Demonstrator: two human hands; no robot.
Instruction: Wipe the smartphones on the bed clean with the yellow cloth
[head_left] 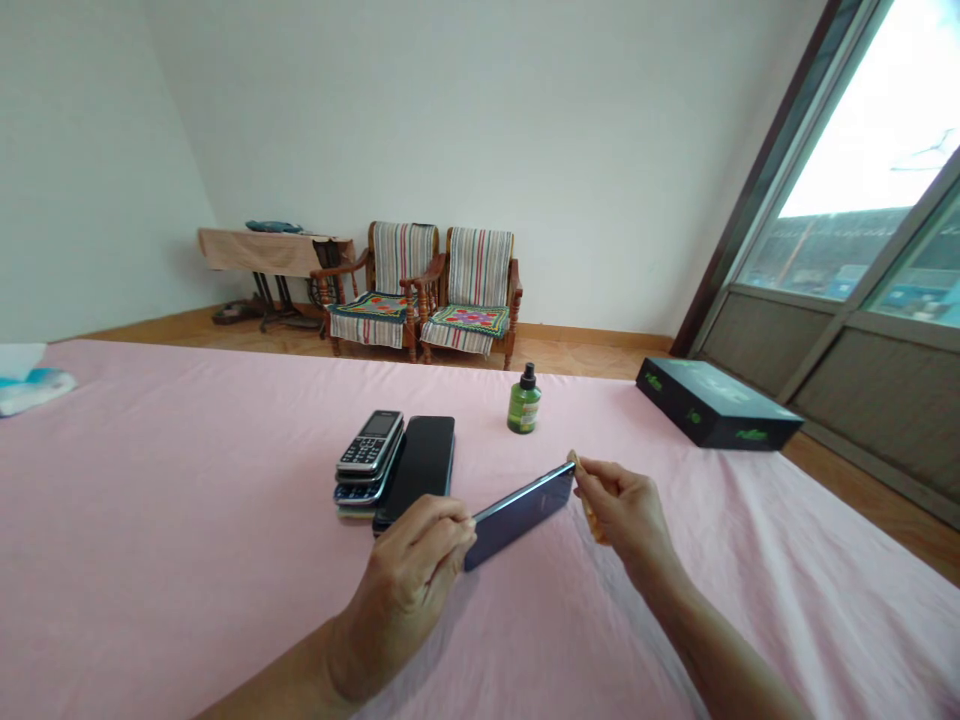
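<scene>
A dark smartphone [525, 508] is held tilted just above the pink tablecloth [187, 520]. My left hand [409, 580] grips its near end, and my right hand [622, 510] pinches its far top corner with the fingertips. Just behind my left hand lie a black smartphone [420, 465] flat on the cloth and a small stack of keypad phones [369, 455] beside it. A small green spray bottle [523, 402] with a black cap stands upright behind the held phone.
A black box with green print [712, 402] rests at the table's far right edge. A white and blue packet [30, 385] lies at the far left. Two striped wooden chairs [427, 290] and a side table [270, 250] stand against the back wall; a window [885, 200] is on the right.
</scene>
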